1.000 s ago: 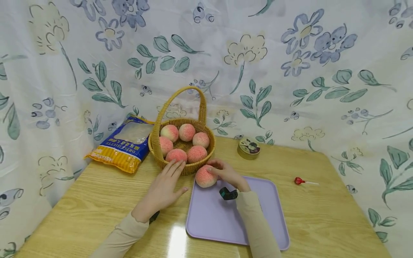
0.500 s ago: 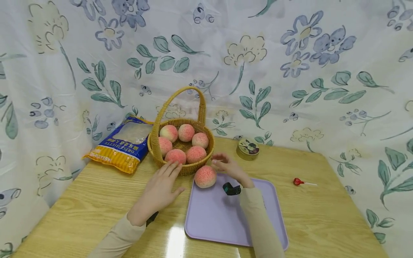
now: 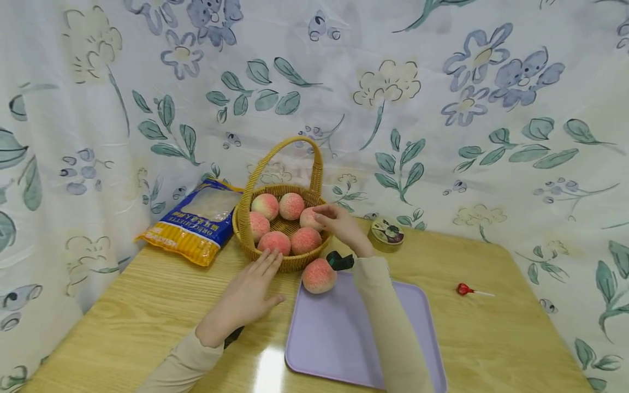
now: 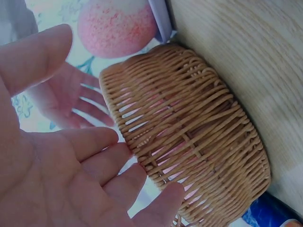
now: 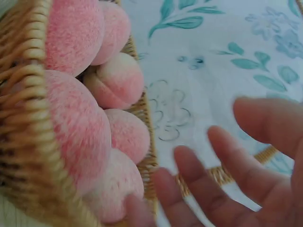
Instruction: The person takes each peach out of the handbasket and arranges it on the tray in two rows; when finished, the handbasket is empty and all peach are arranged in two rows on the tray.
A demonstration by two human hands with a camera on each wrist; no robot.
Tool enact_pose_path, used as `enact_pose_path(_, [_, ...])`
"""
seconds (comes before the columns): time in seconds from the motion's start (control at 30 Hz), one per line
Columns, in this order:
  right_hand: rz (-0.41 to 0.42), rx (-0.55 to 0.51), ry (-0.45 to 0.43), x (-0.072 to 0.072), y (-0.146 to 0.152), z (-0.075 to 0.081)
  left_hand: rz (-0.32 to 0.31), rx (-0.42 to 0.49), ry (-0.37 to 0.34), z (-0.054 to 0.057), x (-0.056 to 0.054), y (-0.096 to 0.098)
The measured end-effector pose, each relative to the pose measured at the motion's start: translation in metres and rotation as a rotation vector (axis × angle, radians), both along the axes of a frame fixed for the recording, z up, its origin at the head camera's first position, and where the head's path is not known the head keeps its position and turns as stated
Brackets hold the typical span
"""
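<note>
A woven basket (image 3: pixel 293 265) with a tall handle holds several pink-and-cream peaches (image 3: pixel 275 243) in a ring. My left hand (image 3: pixel 241 295) reaches to its front rim with straight fingers, the fingertips right at the wickerwork in the left wrist view. Over the basket's right side is my right hand (image 3: pixel 344 228), its fingertips overlapping the right-hand peach (image 3: pixel 308 219) in the head view. The right wrist view shows its fingers (image 5: pixel 191 170) spread and loosely bent, gripping nothing. One more peach (image 3: pixel 319 277) sits on the far left corner of a lilac tray (image 3: pixel 329 333), beside the basket.
Left of the basket lies a blue-and-yellow pasta bag (image 3: pixel 196 224). Behind the tray stands a small round tin (image 3: pixel 386 234). A red lollipop (image 3: pixel 464 289) lies on the wooden table (image 3: pixel 491 338) to the right. A floral curtain (image 3: pixel 393 136) hangs behind everything.
My right hand has let go of the peach on the tray corner and moved up and away to the basket's right side. The left hand stays at the front rim.
</note>
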State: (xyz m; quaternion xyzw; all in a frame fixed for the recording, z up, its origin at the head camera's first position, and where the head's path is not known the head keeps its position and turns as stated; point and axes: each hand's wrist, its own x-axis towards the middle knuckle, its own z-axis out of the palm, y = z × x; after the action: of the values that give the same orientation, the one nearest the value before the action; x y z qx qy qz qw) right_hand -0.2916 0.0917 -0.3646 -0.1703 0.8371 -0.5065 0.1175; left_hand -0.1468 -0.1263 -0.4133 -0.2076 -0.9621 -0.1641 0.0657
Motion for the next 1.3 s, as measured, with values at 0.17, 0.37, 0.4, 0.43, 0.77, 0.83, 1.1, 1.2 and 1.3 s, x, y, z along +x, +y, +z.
enact_pose_path(0.17, [0.128, 0.147, 0.007, -0.014, -0.021, -0.005, -0.003, 0.006, -0.027, 0.001, -0.001, -0.003])
enact_pose_path(0.37, [0.311, 0.285, 0.068, -0.024, -0.032, -0.018, -0.004, 0.014, -0.059, 0.001, -0.001, -0.003])
enact_pose_path(0.4, [0.339, 0.323, 0.085, -0.024, -0.032, -0.019, -0.006, 0.015, -0.059, 0.001, -0.001, -0.002])
enact_pose_path(0.43, [0.358, 0.361, 0.089, -0.024, -0.033, -0.02, -0.01, 0.015, -0.057, 0.001, -0.001, -0.002])
enact_pose_path(0.77, [0.39, 0.474, 0.098, -0.027, -0.041, -0.023, 0.007, 0.009, -0.044, 0.0, -0.002, -0.003])
enact_pose_path(0.83, [0.368, 0.466, 0.095, -0.027, -0.041, -0.025, 0.008, 0.012, -0.037, -0.003, -0.003, -0.003])
enact_pose_path(1.1, [0.319, 0.224, 0.119, -0.03, -0.024, -0.024, 0.004, 0.025, -0.003, -0.014, -0.008, -0.001])
enact_pose_path(1.2, [0.271, 0.094, 0.034, -0.029, -0.016, -0.017, 0.006, 0.013, 0.009, -0.015, -0.009, -0.002])
enact_pose_path(1.3, [0.248, 0.004, -0.03, -0.028, -0.012, -0.011, 0.008, -0.003, 0.025, -0.014, -0.01, -0.003])
